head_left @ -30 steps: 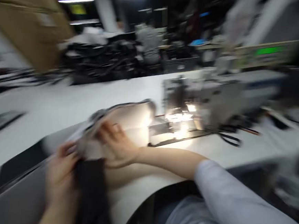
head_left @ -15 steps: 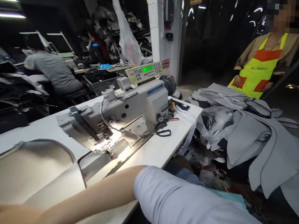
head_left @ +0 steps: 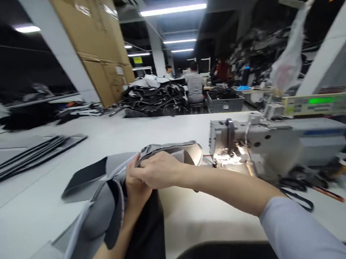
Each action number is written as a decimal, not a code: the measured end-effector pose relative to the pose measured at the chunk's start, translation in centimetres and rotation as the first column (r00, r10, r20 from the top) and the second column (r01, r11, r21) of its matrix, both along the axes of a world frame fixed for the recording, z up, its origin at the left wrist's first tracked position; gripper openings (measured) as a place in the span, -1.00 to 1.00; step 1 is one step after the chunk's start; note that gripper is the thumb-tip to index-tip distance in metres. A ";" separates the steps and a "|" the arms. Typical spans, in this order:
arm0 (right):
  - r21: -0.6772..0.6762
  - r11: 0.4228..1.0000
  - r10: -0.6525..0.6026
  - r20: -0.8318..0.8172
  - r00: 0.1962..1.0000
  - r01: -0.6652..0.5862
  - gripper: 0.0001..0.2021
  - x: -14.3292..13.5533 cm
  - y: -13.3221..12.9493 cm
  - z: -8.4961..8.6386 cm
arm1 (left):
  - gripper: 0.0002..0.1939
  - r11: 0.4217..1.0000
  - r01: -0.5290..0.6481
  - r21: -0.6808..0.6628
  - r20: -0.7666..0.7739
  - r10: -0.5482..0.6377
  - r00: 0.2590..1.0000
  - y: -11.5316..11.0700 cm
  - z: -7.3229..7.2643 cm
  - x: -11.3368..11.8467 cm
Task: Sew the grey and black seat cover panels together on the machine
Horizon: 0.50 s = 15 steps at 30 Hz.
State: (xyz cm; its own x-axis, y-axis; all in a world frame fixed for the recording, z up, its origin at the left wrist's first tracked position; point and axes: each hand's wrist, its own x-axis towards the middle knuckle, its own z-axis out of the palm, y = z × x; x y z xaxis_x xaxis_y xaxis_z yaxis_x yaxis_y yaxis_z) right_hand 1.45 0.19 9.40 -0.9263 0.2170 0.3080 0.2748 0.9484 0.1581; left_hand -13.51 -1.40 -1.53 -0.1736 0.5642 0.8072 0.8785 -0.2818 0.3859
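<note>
A large sewn piece of grey and black fabric (head_left: 101, 203) with a beige underside and thick piped edges lies folded over the table before me. My left hand (head_left: 137, 184) reaches up under it, fingers wrapped round its seamed edge. Beside it, touching, my right hand (head_left: 160, 170) is closed on the same edge, its fingertips partly hidden behind the folds. To the right stands a sewing machine (head_left: 270, 141), its lamp lit over the needle area. The piece's far curved end rests close to the needle area.
Scissors (head_left: 299, 199) lie at the machine's right. Flat dark-edged panels (head_left: 33, 158) are stacked on the left of the white table (head_left: 101, 130). Beyond are a fabric pile (head_left: 157, 96), a grey crate (head_left: 225, 104), tall cardboard (head_left: 87, 31) and a seated person (head_left: 195, 85).
My view has swung left, away from the person in the yellow apron. My right hand has come from the lower left to the fabric's edge, and my left hand has come into view.
</note>
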 end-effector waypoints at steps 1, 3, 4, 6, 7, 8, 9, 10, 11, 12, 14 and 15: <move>-0.008 1.000 -0.005 -0.019 1.000 0.005 -0.62 -0.2 -0.3 -0.1 | -0.43 0.999 -0.018 0.047 -0.036 0.019 0.999 -0.2 0.2 -0.5; -0.042 0.999 -0.031 -0.048 0.998 0.029 -0.55 -0.4 -0.7 -0.4 | -0.44 0.993 -0.022 0.116 -0.104 0.035 0.994 -0.8 0.7 -1.4; -0.065 0.996 -0.058 -0.052 0.997 0.055 -0.51 -0.4 -0.8 -0.6 | -0.46 0.994 -0.016 0.108 -0.137 0.031 0.990 -1.1 1.0 -1.9; -0.107 0.985 -0.137 -0.033 0.990 0.132 -0.39 -0.1 -0.6 -1.1 | -0.48 0.998 -0.053 0.039 -0.199 0.060 0.978 -1.6 1.5 -2.4; -0.115 0.978 -0.174 -0.010 0.985 0.171 -0.30 0.1 -0.3 -1.4 | -0.47 0.996 -0.091 0.001 -0.227 0.089 0.970 -1.8 1.7 -2.6; -0.113 0.971 -0.208 0.012 0.978 0.208 -0.23 0.3 0.1 -1.6 | -0.45 0.992 -0.124 -0.027 -0.248 0.113 0.962 -1.8 1.9 -2.6; -0.106 0.964 -0.241 0.025 0.970 0.242 -0.18 0.6 0.6 -1.8 | -0.43 0.988 -0.144 -0.052 -0.257 0.126 0.958 -1.8 2.0 -2.6; -0.097 0.958 -0.267 0.024 0.963 0.268 -0.16 0.9 1.2 -2.0 | -0.43 0.987 -0.146 -0.069 -0.251 0.124 0.960 -1.7 2.1 -2.5; -0.088 0.953 -0.289 0.009 0.957 0.289 -0.16 1.3 1.9 -2.1 | -0.43 0.988 -0.130 -0.081 -0.226 0.109 0.968 -1.6 2.1 -2.5; -0.084 0.947 -0.312 -0.020 0.950 0.309 -0.19 1.8 2.5 -2.1 | -0.43 0.991 -0.104 -0.087 -0.187 0.087 0.979 -1.4 2.1 -2.4; -0.104 0.933 -0.356 -0.102 0.929 0.346 -0.31 2.8 3.8 -2.0 | -0.44 0.993 -0.057 -0.103 -0.085 0.049 0.995 -0.9 1.9 -2.6; -0.133 0.927 -0.368 -0.143 0.919 0.351 -0.40 3.4 4.4 -2.1 | -0.44 0.993 -0.043 -0.107 -0.022 0.041 0.999 -0.7 1.7 -2.7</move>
State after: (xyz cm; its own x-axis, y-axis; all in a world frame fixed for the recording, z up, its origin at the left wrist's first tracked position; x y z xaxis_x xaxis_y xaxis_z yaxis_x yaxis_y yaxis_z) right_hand 4.86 4.55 7.31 -0.7190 0.5643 0.4058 0.6138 0.7894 -0.0101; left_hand -16.24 -2.05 0.22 -0.1831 0.6403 0.7460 0.8964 -0.2028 0.3941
